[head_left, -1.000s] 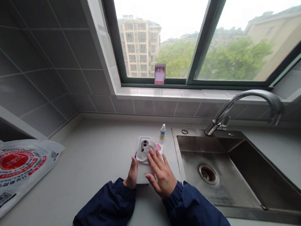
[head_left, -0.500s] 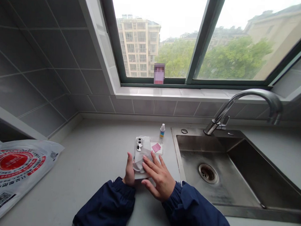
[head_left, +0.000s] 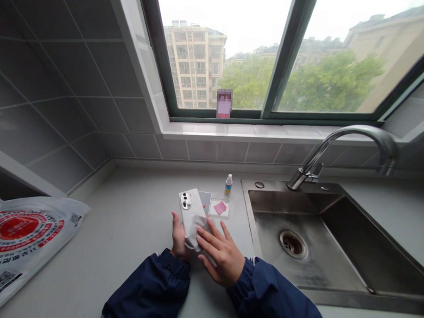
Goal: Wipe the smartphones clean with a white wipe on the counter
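My left hand (head_left: 179,239) grips a white phone (head_left: 189,209) by its lower end, back side up with the camera lenses at the top, lifted off the counter and tilted left. My right hand (head_left: 218,252) presses a pale wiping cloth (head_left: 195,232) against the phone's lower half with its fingers laid flat together. Just behind the phone lies a dark flat slab (head_left: 205,199), and beside it a clear case with a pink square (head_left: 220,207). A small dropper bottle (head_left: 228,183) stands further back.
A steel sink (head_left: 320,241) with a curved tap (head_left: 341,145) fills the right side. A printed plastic bag (head_left: 21,236) lies on the grey counter (head_left: 133,221) at the left. Tiled walls and a window sill (head_left: 254,131) bound the back.
The phone has been raised off the counter and tilted leftward in my left hand. My right hand slid the cloth from the camera end down to the lower half.
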{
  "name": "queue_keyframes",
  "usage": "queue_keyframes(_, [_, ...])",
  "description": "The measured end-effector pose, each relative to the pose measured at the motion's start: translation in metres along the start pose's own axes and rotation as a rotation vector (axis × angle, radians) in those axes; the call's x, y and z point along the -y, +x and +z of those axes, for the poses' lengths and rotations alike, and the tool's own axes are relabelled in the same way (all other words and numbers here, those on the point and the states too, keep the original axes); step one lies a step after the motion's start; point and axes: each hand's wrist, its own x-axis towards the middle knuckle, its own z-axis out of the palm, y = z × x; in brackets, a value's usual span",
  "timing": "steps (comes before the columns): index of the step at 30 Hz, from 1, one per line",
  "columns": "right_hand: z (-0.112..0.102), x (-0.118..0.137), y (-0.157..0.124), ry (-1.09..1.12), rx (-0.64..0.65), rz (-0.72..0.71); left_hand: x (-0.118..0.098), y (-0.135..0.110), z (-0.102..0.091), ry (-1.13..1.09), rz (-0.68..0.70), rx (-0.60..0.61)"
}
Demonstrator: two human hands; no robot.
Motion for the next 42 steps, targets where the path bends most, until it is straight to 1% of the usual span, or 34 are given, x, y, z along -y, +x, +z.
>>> queue_keyframes(3, [0.001, 0.002, -0.001, 0.0, 0.012, 0.013, 0.0, -0.001, 0.002, 0.002, 0.013, -0.018])
queue_keyframes(9, [0.002, 0.005, -0.002, 0.0, 0.092, 0.015, -0.001, -0.001, 0.005, 0.009, 0.072, -0.046])
queue_keyframes(13, [0.001, 0.007, -0.001, -0.01, 0.111, 0.03, 0.0, -0.002, 0.004, 0.031, 0.086, -0.079])
queue_keyframes(17, [-0.002, 0.009, 0.001, -0.008, 0.14, 0.025, 0.003, -0.004, 0.001, 0.036, 0.045, -0.005])
queue_keyframes(22, [0.0, 0.01, 0.001, -0.018, 0.205, 0.051, 0.01, -0.007, 0.0, 0.023, -0.085, 0.13])
queue_keyframes(27, [0.004, 0.011, 0.0, -0.074, 0.178, 0.105, 0.021, -0.006, -0.008, 0.068, -0.18, 0.213])
queue_keyframes(31, [0.005, 0.01, 0.001, -0.114, 0.137, 0.151, 0.027, -0.002, -0.024, 0.162, -0.145, 0.223])
queue_keyframes(34, [0.005, 0.008, 0.001, -0.132, 0.122, 0.169, 0.03, 0.004, -0.037, 0.204, -0.11, 0.273])
queue_keyframes(36, [0.006, 0.006, 0.0, -0.144, 0.116, 0.187, 0.031, 0.008, -0.041, 0.203, -0.067, 0.317])
queue_keyframes(38, [0.006, 0.004, 0.0, -0.166, 0.103, 0.228, 0.033, 0.01, -0.041, 0.183, 0.002, 0.343])
queue_keyframes(39, [0.006, 0.003, 0.0, -0.179, 0.095, 0.254, 0.033, 0.01, -0.039, 0.184, 0.028, 0.333])
queue_keyframes(42, [0.007, -0.001, 0.0, -0.213, 0.057, 0.325, 0.034, 0.009, -0.028, 0.22, 0.046, 0.246])
